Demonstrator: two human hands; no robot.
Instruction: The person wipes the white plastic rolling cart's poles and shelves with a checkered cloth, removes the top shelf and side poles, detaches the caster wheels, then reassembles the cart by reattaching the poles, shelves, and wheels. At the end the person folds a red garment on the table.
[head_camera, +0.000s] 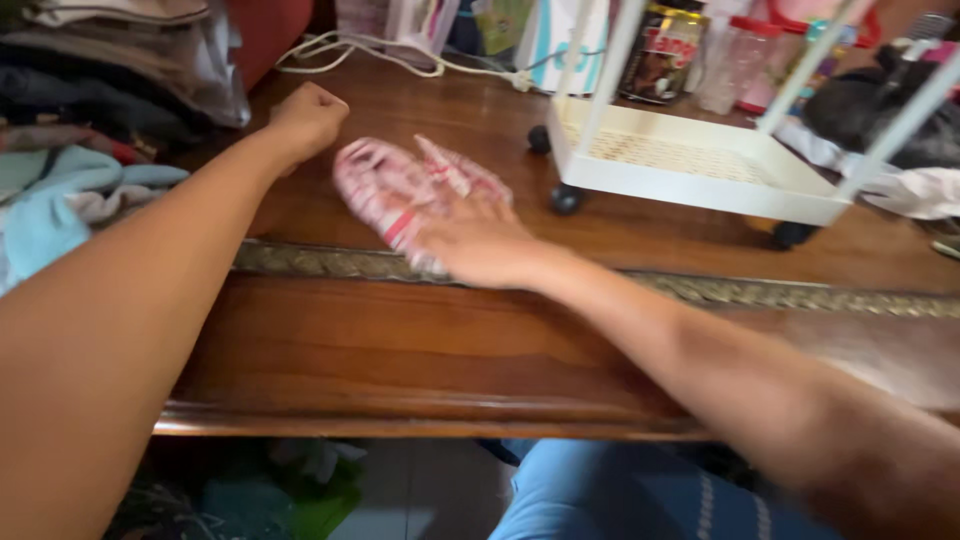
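A small pink and white patterned cloth lies on the brown wooden table, blurred by motion. My right hand rests on the cloth's near right part, fingers spread over it. My left hand is a closed fist on the table just left of the cloth, with nothing visible in it.
A white wheeled rack stands on the table to the right. Jars and bottles line the back, with a white cable. Piled clothes lie at the left. A dark bag sits at the far right.
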